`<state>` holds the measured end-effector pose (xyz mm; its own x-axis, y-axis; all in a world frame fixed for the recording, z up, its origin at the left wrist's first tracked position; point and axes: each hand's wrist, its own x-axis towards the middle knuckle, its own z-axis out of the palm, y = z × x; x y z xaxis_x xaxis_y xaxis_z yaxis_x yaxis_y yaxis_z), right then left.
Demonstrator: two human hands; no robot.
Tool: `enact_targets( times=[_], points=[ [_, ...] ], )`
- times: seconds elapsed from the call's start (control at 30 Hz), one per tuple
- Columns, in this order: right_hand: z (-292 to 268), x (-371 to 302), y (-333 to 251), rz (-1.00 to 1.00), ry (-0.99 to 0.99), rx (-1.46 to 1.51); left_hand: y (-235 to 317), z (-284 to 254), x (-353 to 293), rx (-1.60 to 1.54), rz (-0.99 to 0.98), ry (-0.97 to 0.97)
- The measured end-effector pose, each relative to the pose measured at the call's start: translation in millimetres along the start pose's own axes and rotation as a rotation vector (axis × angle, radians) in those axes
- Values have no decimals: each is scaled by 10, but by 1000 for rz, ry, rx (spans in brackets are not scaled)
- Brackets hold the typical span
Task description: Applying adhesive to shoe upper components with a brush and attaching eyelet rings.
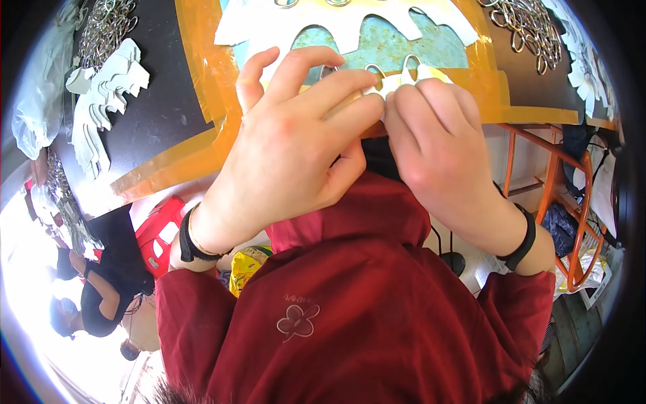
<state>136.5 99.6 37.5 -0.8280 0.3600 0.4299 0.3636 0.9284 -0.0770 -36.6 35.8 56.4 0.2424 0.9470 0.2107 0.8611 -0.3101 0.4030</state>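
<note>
At the near edge of the table, both my hands meet over a white strip-like piece (429,73) with silver metal rings (411,62) standing up from it. My left hand (289,135) pinches the piece near a ring, its outer fingers lifted and spread. The right hand (437,131) is closed on the same piece just beside it, fingertips almost touching the left ones. My fingers cover much of the piece. Just beyond lies a larger white sheet with scalloped tabs (343,30), and several metal rings (286,3) rest along its far side.
Orange tape (202,81) borders a worn teal work surface (390,44). Piles of metal rings (108,30) (528,30) sit at far left and far right. White cut pieces (97,108) lie at left. An orange metal frame (552,158) stands right. Another person (108,279) is at lower left.
</note>
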Motion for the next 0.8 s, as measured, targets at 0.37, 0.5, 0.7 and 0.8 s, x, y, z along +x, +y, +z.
enact_targets(
  times=[0.37, 0.5, 0.7, 0.8],
  points=[
    [-106, -34, 317, 193, 207, 318, -36, 29, 42, 6, -33, 49],
    [-49, -3, 316, 96, 102, 334, -101, 55, 59, -41, -17, 94],
    [2, 22, 300, -37, 65, 256, -125, 26, 8, -161, -46, 154],
    [-6, 58, 302, -72, 50, 203, -140, 2, -11, -162, -65, 320]
  ],
)
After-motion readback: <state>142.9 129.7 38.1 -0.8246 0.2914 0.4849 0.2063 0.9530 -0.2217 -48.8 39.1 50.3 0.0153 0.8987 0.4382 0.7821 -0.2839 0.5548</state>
